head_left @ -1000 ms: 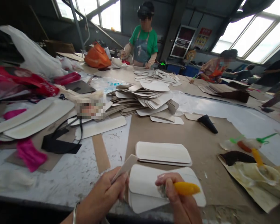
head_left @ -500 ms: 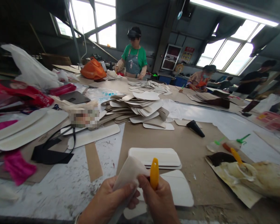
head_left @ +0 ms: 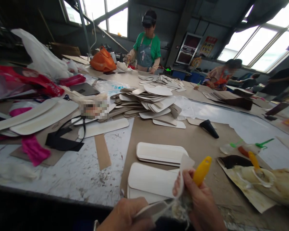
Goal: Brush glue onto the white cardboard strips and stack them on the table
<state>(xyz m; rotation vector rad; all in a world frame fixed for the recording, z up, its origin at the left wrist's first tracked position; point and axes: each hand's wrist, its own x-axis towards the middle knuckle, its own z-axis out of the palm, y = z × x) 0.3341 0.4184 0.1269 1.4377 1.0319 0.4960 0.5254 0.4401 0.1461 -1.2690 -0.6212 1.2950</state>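
Off-white and thin, a flexible piece (head_left: 186, 162) is curving between the two hands, near the table's front edge. The left hand (head_left: 127, 213) is gripping its lower end with curled fingers; the right hand (head_left: 201, 202) is pinching its upper part while clasping a smooth, rounded yellow handle (head_left: 202, 170). Wrinkled wisps (head_left: 179, 210) are trailing beside the right hand, blur leaving their material unclear. Just beyond, flat white pieces with rounded corners are lying in a front stack (head_left: 151, 179) and a rear stack (head_left: 161, 153) on matte brown sheeting (head_left: 188, 138). Farther back, a heap (head_left: 149, 106) of pale pieces is fanning out in uneven layers. Rightward, a black tapering cone (head_left: 209, 128) is lying on its side.
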